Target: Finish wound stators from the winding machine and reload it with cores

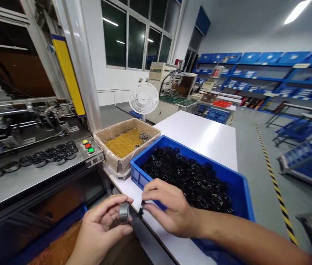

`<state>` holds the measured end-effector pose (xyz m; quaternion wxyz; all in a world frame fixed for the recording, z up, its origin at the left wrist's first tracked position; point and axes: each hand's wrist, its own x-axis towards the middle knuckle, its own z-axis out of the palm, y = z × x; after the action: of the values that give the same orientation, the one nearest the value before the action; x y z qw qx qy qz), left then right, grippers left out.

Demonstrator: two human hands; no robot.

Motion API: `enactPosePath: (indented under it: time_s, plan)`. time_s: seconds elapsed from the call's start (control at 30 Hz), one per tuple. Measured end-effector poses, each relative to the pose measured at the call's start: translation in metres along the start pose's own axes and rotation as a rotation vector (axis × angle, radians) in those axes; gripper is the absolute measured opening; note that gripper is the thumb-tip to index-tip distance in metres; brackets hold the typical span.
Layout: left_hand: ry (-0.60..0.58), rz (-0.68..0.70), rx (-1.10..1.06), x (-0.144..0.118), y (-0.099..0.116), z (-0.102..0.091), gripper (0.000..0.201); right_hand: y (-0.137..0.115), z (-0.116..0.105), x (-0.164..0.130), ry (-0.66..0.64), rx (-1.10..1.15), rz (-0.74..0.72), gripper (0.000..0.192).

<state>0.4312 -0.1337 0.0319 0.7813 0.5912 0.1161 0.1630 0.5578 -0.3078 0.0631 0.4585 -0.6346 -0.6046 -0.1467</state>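
Observation:
A short grey metal ring [124, 212] sits between the thumb and fingers of my left hand [103, 221], in front of the white table's edge. Just to its right, my right hand [169, 208] pinches a small black part [141, 209] by its side; its exact kind is too small to make out. The ring and the black part are apart. Behind my right hand stands a blue plastic bin [244, 184], heaped with round black spoked parts [183, 173].
A cardboard box [112, 162] lined with plastic holds yellow-brown material and some metal rings. Left of it are a button panel [89, 149] and a machine bench with a row of dark rings [40, 160]. A white fan [144, 98] stands behind the white table [200, 127].

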Motion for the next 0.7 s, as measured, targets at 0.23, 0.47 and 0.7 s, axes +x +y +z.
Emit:
enactPosePath:
  time_s: [0.23, 0.47, 0.7]
  plan:
    - [-0.023, -0.122, -0.133, -0.016, 0.003, 0.025, 0.043, -0.010, 0.016, -0.011, 0.064, 0.060, -0.053, 0.015]
    - [0.007, -0.086, -0.172, -0.017, -0.004, 0.031, 0.042, -0.010, 0.013, -0.013, 0.054, 0.023, -0.098, 0.017]
    - [-0.043, -0.038, -0.049, -0.011, -0.009, 0.020, 0.044, -0.002, 0.008, -0.014, -0.023, -0.023, -0.254, 0.036]
